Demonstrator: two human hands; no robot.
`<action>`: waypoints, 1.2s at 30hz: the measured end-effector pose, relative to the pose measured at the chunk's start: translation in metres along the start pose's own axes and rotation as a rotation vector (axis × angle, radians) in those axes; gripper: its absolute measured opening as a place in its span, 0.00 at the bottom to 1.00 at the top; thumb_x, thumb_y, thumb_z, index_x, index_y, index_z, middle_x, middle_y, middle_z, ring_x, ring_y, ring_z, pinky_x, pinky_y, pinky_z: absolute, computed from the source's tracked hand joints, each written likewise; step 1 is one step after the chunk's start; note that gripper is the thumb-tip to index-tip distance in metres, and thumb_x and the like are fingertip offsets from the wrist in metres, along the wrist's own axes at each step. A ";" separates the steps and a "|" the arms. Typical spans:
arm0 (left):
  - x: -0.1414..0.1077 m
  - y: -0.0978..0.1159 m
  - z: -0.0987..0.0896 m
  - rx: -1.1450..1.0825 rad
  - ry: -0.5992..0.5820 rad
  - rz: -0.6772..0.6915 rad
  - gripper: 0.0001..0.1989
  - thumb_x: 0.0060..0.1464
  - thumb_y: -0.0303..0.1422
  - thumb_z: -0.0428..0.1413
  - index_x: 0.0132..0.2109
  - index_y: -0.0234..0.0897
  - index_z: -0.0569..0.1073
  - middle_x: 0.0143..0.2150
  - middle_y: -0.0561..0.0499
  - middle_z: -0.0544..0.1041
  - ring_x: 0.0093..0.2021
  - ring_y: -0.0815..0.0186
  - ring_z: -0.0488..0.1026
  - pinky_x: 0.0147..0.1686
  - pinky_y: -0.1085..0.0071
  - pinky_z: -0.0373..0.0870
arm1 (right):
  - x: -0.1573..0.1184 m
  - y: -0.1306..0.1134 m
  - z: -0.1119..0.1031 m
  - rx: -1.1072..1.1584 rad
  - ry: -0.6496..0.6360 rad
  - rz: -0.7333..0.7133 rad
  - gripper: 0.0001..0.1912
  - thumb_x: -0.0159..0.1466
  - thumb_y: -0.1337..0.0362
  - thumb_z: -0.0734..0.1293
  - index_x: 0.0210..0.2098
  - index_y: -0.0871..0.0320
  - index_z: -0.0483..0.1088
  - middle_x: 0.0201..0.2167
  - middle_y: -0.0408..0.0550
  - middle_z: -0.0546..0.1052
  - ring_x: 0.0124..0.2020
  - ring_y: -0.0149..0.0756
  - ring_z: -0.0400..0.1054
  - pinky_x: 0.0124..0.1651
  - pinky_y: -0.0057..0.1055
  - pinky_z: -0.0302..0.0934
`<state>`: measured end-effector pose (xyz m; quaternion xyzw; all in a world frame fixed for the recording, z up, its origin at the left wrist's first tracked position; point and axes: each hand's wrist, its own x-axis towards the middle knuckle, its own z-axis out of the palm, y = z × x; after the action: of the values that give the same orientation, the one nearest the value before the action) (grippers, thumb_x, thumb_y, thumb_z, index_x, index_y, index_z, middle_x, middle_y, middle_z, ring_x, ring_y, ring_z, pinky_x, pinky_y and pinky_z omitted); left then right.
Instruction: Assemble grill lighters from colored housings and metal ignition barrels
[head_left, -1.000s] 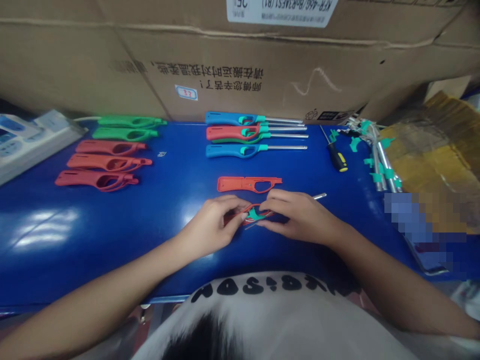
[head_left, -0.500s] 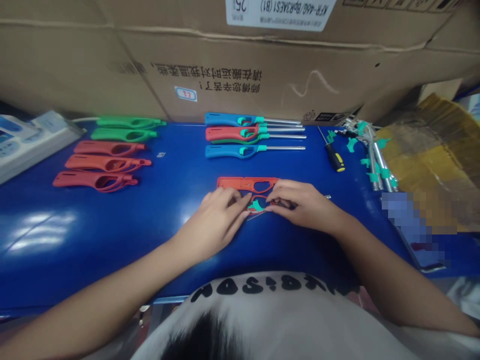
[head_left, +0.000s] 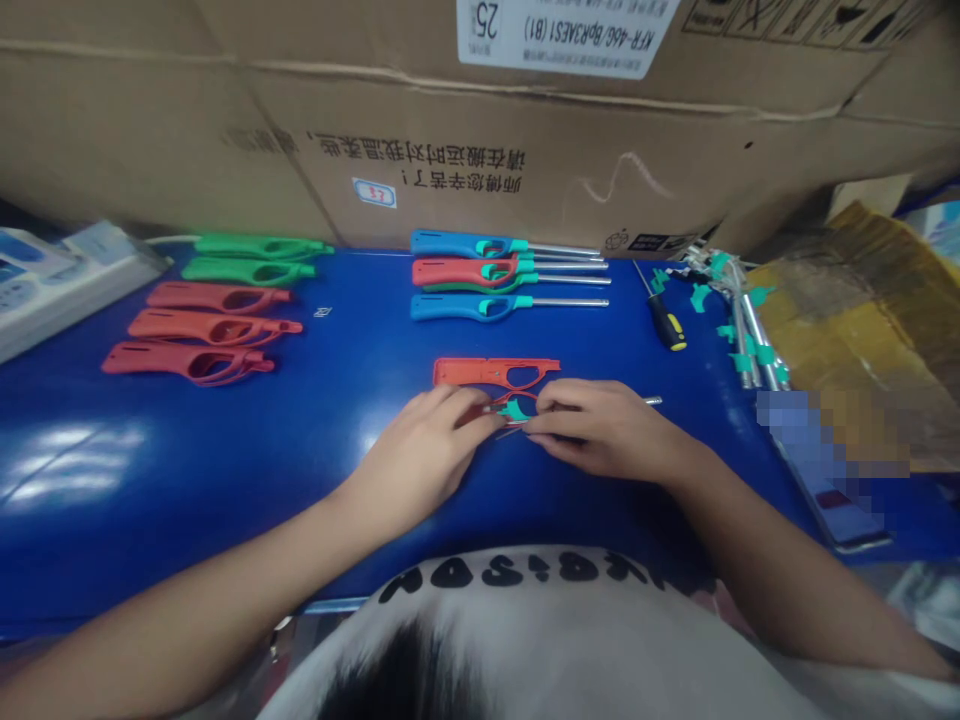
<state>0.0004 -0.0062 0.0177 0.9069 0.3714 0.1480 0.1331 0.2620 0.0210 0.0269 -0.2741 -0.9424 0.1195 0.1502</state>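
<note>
A red lighter half [head_left: 520, 398] lies at the middle of the blue table, with a teal trigger piece [head_left: 514, 410] in it. My left hand [head_left: 439, 440] is closed on its left end, fingertips beside the trigger. From the right, my right hand [head_left: 600, 425] has its fingers pressed together on the other end, covering it. The tip of a metal tube [head_left: 655, 400] sticks out past my right hand. Just behind both hands, an orange-red casing half [head_left: 461, 372] lies with its inside facing up, untouched.
Lighters with metal tubes [head_left: 469, 306] lie at the back centre. Red and green casings [head_left: 180, 360] are at the left beside a power strip [head_left: 67, 285]. A screwdriver [head_left: 666, 318], tubes with teal parts [head_left: 757, 335] and a phone [head_left: 832, 495] are at the right. A cardboard box [head_left: 262, 130] stands behind.
My right hand has moved slightly down, away from the upper casing half, whose right end now shows. My left fingertips have shifted a little closer to the teal trigger.
</note>
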 end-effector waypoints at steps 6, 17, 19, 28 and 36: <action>-0.001 -0.002 0.000 0.068 0.050 0.072 0.14 0.66 0.27 0.52 0.55 0.36 0.77 0.52 0.41 0.76 0.51 0.52 0.73 0.48 0.53 0.77 | 0.002 -0.001 0.008 -0.069 -0.027 0.028 0.09 0.72 0.62 0.63 0.41 0.55 0.75 0.39 0.44 0.78 0.36 0.32 0.71 0.33 0.29 0.56; 0.000 0.001 -0.002 0.109 0.018 0.088 0.15 0.67 0.28 0.51 0.56 0.36 0.78 0.53 0.40 0.76 0.50 0.53 0.73 0.48 0.53 0.78 | 0.003 -0.002 0.006 0.012 -0.055 0.106 0.11 0.74 0.61 0.60 0.42 0.56 0.72 0.40 0.46 0.77 0.40 0.33 0.71 0.36 0.30 0.58; 0.000 0.002 -0.005 0.140 -0.016 0.093 0.16 0.67 0.27 0.51 0.57 0.35 0.77 0.53 0.40 0.76 0.51 0.52 0.73 0.49 0.53 0.78 | 0.004 -0.003 0.004 0.052 -0.055 0.118 0.10 0.74 0.61 0.60 0.42 0.56 0.72 0.41 0.46 0.77 0.40 0.34 0.71 0.37 0.29 0.60; -0.001 0.006 -0.011 0.207 -0.075 0.116 0.18 0.64 0.24 0.53 0.59 0.32 0.74 0.53 0.41 0.76 0.51 0.51 0.72 0.49 0.54 0.78 | 0.001 -0.003 -0.002 0.039 -0.044 0.059 0.10 0.71 0.61 0.64 0.48 0.53 0.75 0.43 0.46 0.76 0.38 0.32 0.70 0.36 0.29 0.59; -0.002 0.003 -0.008 0.199 -0.042 0.129 0.20 0.61 0.21 0.53 0.58 0.33 0.75 0.55 0.40 0.76 0.52 0.51 0.73 0.49 0.54 0.79 | 0.003 -0.002 0.001 -0.044 -0.041 0.018 0.09 0.70 0.62 0.64 0.41 0.53 0.76 0.42 0.46 0.76 0.38 0.32 0.70 0.35 0.29 0.58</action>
<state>-0.0025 -0.0085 0.0260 0.9405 0.3223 0.0997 0.0402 0.2581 0.0204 0.0275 -0.2833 -0.9452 0.1056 0.1235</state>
